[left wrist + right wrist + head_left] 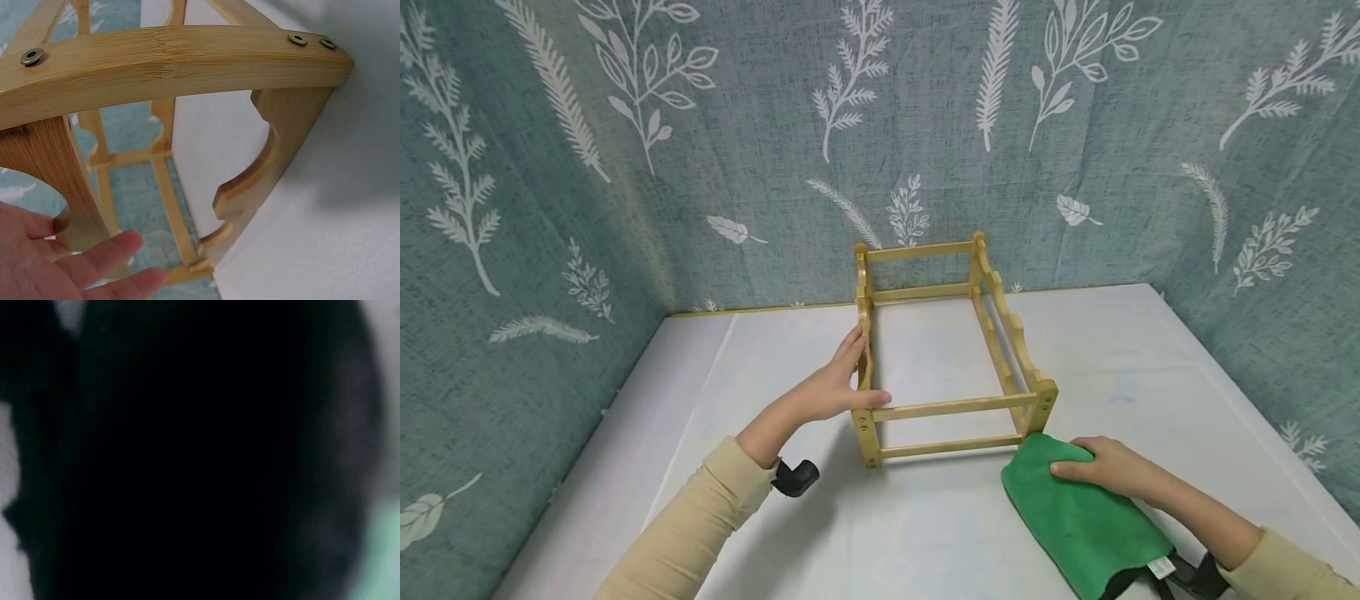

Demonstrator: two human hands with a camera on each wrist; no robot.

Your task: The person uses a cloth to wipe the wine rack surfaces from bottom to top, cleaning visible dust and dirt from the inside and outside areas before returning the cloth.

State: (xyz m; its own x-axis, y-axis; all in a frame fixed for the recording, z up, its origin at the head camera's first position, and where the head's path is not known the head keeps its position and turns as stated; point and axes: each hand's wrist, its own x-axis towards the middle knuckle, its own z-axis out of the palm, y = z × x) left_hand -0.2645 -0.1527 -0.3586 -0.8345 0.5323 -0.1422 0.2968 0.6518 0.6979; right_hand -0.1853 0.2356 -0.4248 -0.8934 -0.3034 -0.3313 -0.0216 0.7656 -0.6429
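A light wooden rack (955, 407) with scalloped side rails and straight crossbars stands on the white table in the head view. My left hand (827, 392) grips its near left corner, thumb over the end of the front bar and fingers along the left side rail. Up close in the left wrist view, the fingers (103, 259) reach past a notched rail. At the rack's near right corner, my right hand (1116, 468) holds a green cloth (1078, 525), thumb on top. The cloth has a white tag and a dark underside. Dark, blurred material fills most of the right wrist view.
The white table (940, 517) runs back to a blue-green fabric wall (760, 125) with white leaf prints, which also encloses the left and right sides. The rack's far end stands close to the back wall. A black wrist camera (797, 477) sits below the left wrist.
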